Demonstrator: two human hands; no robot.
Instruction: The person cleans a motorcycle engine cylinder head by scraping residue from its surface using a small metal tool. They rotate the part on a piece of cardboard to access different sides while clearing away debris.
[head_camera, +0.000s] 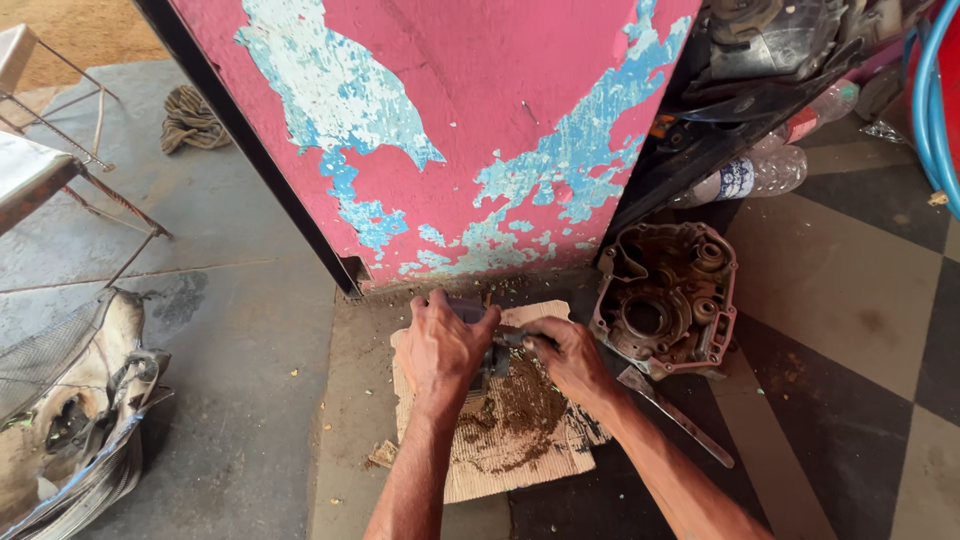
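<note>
Cardboard (520, 440) lay under the work to catch grit, w/ your left hand (445, 345) clamped on a small dark metal part (490, 352) over it & right hand (565, 355) gripping its end, prob. to steady it.

Small dark metal part (493, 352), gripped between both hands, above dirty cardboard (520, 440)

Two clear plastic bottles (775, 165) lying upper right by pink wall: blue-white label, red label.
</note>
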